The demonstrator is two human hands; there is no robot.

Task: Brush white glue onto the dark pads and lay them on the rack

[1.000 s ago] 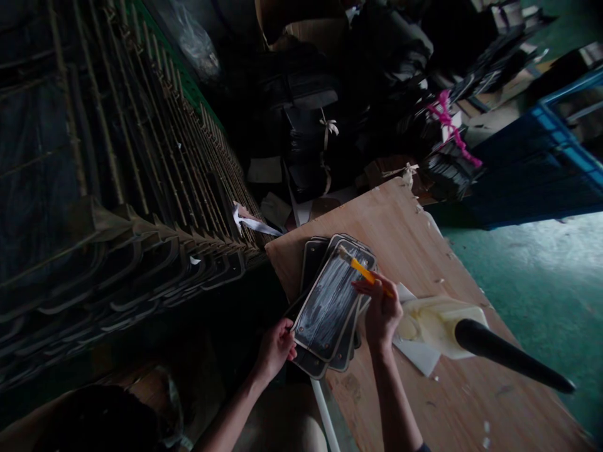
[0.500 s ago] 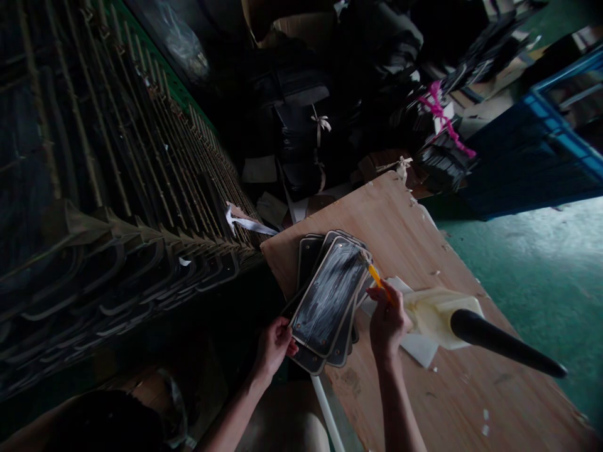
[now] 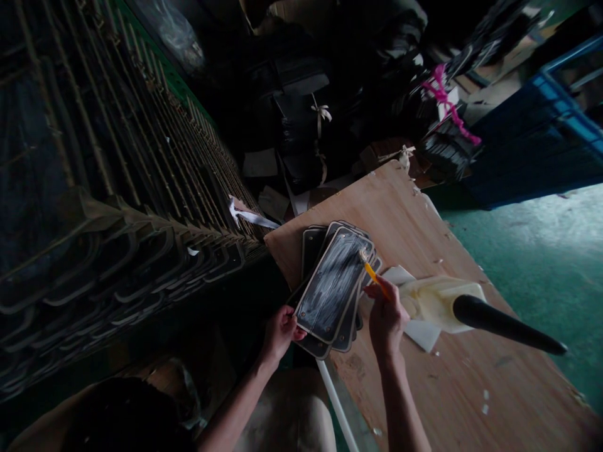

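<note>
Pinched with left hand (image 3: 280, 333) the near-left corner of a dark, pale-rimmed rectangular panel (image 3: 332, 285) atop a fanned black stack (image 3: 347, 336) on a brown wooden table (image 3: 424, 220); gripped a yellow-handled bristle brush (image 3: 370, 271) in right hand (image 3: 389, 317). Seemed mid-coating; probably called for even strokes.

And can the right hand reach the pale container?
Probably yes: the pale container looks close beside the right hand, with nothing seen between them, though that hand is holding the yellow-handled brush.
</note>
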